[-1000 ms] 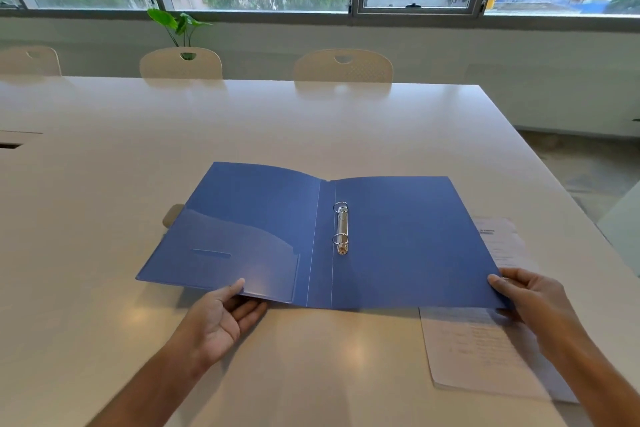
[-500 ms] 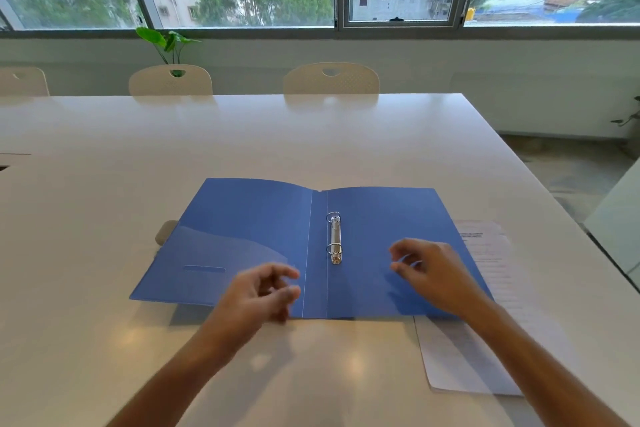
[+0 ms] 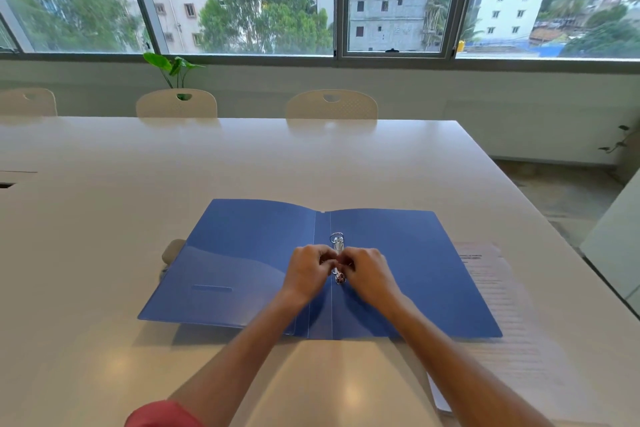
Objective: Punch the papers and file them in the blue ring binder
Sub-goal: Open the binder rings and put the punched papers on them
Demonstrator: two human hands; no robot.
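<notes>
A long white tabletop [image 3: 242, 163] is seen below a row of windows, with pale chairs [image 3: 331, 105] drawn up at its far side. The blue ring binder [image 3: 242, 253] is laid open flat near the front edge. The papers [image 3: 491, 281] are partly covered by its right cover. Both hands are brought together at the ring mechanism [image 3: 337, 246]: the left hand [image 3: 306, 272] and the right hand [image 3: 367, 272] are curled round the metal rings, which are pinched between the fingers.
</notes>
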